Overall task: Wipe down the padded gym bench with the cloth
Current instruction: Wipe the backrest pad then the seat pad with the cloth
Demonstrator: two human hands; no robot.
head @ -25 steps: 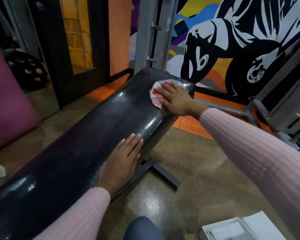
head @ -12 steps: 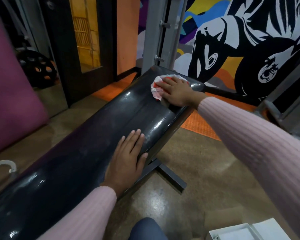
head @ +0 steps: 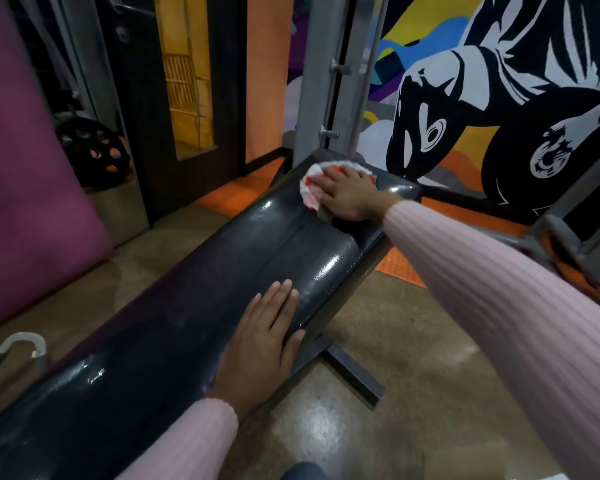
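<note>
A long black padded bench [head: 194, 306] runs from the lower left up to the middle of the head view. Its glossy surface shows wet streaks. At its far end lies a red and white cloth [head: 310, 181]. My right hand [head: 349, 194] presses flat on that cloth with straight fingers, covering most of it. Nearer to me, my left hand [head: 262, 344] rests palm down on the right side of the pad, fingers straight, thumb over the edge.
A grey steel upright [head: 321, 74] stands just behind the bench's far end, before a painted mural wall. A purple mat [head: 21, 174] leans at left, with a weight plate [head: 94, 154] behind. The bench's metal foot [head: 352, 375] sticks out onto the brown floor. Grey frame tubing [head: 548, 233] is at right.
My right hand has slid the cloth a little farther toward the far end of the bench. My left hand stays flat in the same spot. The view has shifted slightly.
</note>
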